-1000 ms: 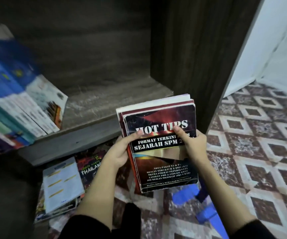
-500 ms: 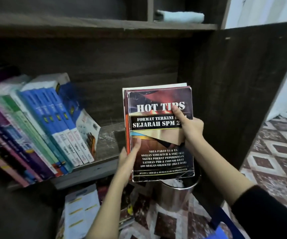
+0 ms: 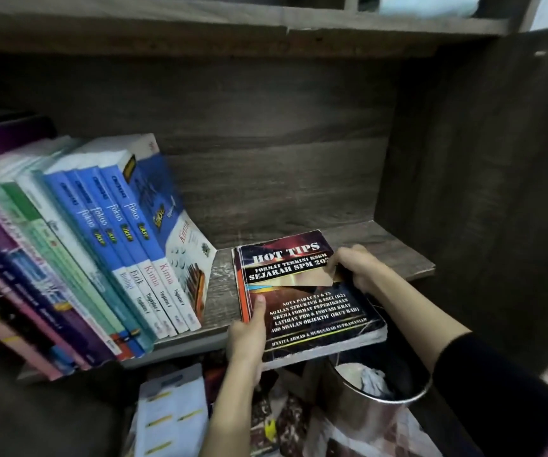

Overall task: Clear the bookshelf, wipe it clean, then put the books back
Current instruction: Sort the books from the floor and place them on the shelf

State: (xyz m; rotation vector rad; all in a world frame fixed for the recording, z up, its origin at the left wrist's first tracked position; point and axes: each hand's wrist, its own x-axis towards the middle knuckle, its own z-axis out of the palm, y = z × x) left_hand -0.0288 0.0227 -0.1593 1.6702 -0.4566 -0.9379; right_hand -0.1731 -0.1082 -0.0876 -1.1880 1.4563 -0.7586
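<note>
Head view: bookshelf (image 3: 282, 166) during restocking
On the shelf board (image 3: 384, 250) a row of books (image 3: 108, 258) leans left; to its right the HOT TIPS stack (image 3: 309, 291) lies cover-up, far end on the board, near end overhanging the front edge; the left hand (image 3: 244, 338) grips its near-left corner, thumb on the cover; the right hand (image 3: 355, 267) curls round its right edge. Judged stage: clearing and wiping done, returning well along; loose books (image 3: 170, 413) on the floor below remain to be shelved
</note>
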